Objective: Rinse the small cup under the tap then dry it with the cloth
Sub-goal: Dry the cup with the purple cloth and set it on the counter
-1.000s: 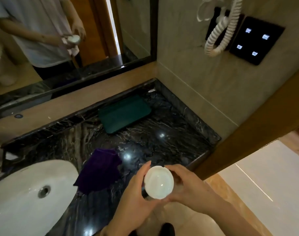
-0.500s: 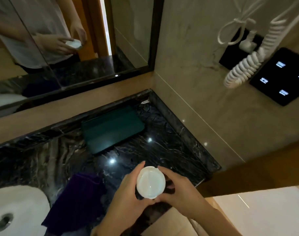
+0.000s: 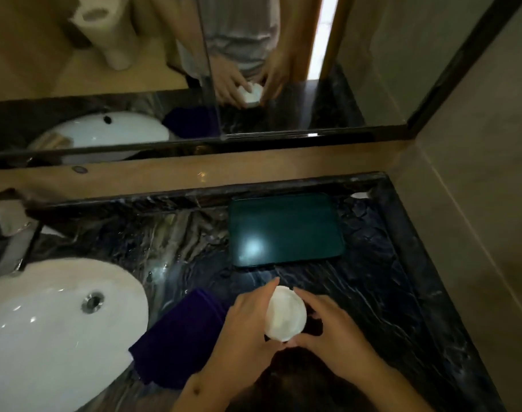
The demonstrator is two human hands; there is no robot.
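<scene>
The small white cup is held low over the dark marble counter, its mouth tilted toward me. My left hand grips its left side and my right hand grips its right side. A dark purple cloth lies crumpled on the counter just left of my left hand, beside the white basin. The chrome tap stands at the far left behind the basin; no water is visible running from it.
A dark green tray lies flat on the counter behind the cup, near the back wall. The mirror above the ledge reflects my hands, the cup, the basin and a toilet-paper roll. A beige wall bounds the counter on the right.
The view has swung left and down, so the basin and tap are back in sight. Both hands still hold the cup, now lower and closer to the counter beside the cloth.
</scene>
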